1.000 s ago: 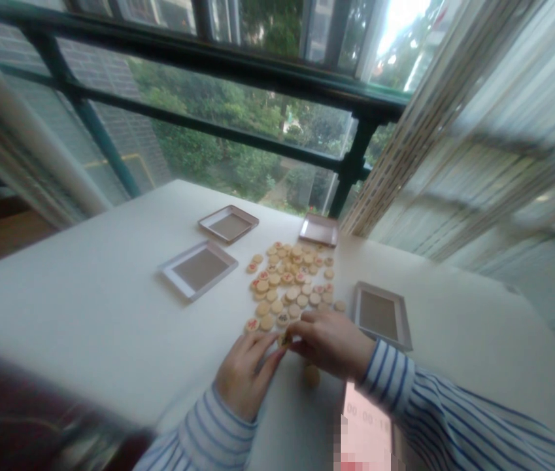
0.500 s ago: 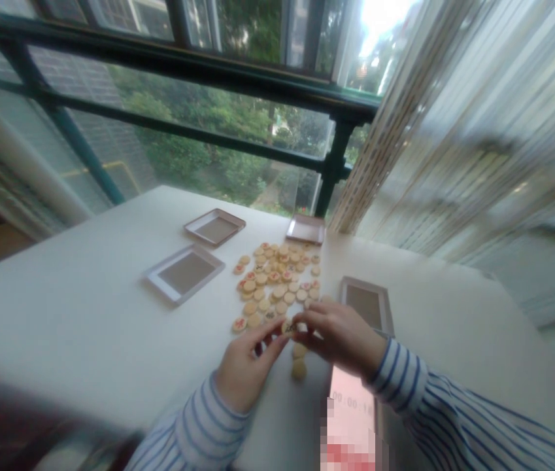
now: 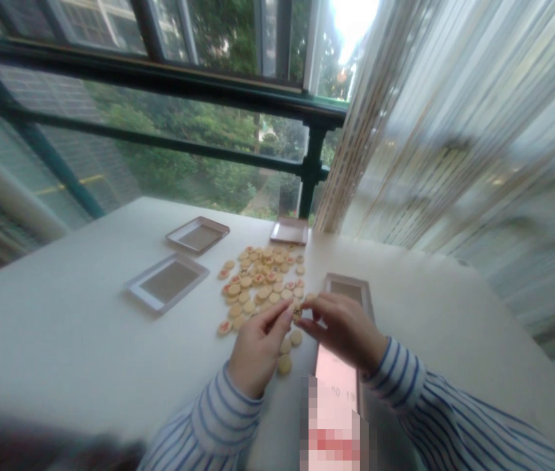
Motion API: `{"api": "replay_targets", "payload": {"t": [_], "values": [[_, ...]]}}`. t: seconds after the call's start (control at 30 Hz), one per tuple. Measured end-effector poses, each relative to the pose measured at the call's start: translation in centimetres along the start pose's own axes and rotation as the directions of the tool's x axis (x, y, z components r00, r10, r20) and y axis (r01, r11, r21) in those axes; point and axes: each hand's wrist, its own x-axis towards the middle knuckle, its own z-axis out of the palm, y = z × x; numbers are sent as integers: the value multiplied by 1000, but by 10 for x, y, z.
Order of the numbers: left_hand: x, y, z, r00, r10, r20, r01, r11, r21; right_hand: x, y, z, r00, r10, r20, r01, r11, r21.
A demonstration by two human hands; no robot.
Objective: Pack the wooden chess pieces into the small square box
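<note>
Well, one small wooden disc (image 3: 297, 313) is pinched up off the surface (image 3: 61, 353) between the two hands, at the near edge of the pile of discs (image 3: 260, 278). The left hand (image 3: 256, 350) closes thumb and forefinger on it from one side. The right hand (image 3: 343, 327) meets it with its fingers (image 3: 319, 302) from the other, and the remaining fingers curl in loosely. The disc's marking is too blurred to read.

To my eye the hold should be light and on the rim, so the face shows and the disc cannot flip out. Wrists kept low would steady it.

Three loose discs (image 3: 285, 347) lie just nearer than the pile, beside the left hand, and look easy to knock. Shallow trays ring the pile: a left tray (image 3: 167, 282), a far-left tray (image 3: 197, 234), a far tray (image 3: 289, 230), and a right tray (image 3: 348, 288) partly behind the right hand. A pink flat thing (image 3: 335, 369) lies nearer than the pile, under the right wrist.

Left of the pile the surface runs wide. To the right a curtain (image 3: 429, 131) hangs close.
</note>
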Motion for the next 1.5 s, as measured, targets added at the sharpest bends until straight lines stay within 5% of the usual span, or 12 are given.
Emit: {"api": "replay_targets", "payload": {"t": [0.43,1.1,1.5], "values": [[12,13,33,996,34,85,-43,994,102,-22,20,-5,977,112,-183,-97,992,86],[44,20,56,964,72,254,-107,986,127,-34,48,7,894,334,-298,-184,881,436],[61,-12,70,940,105,324,-92,994,-54,-48,66,5,839,398,-370,-215,869,446]]}}
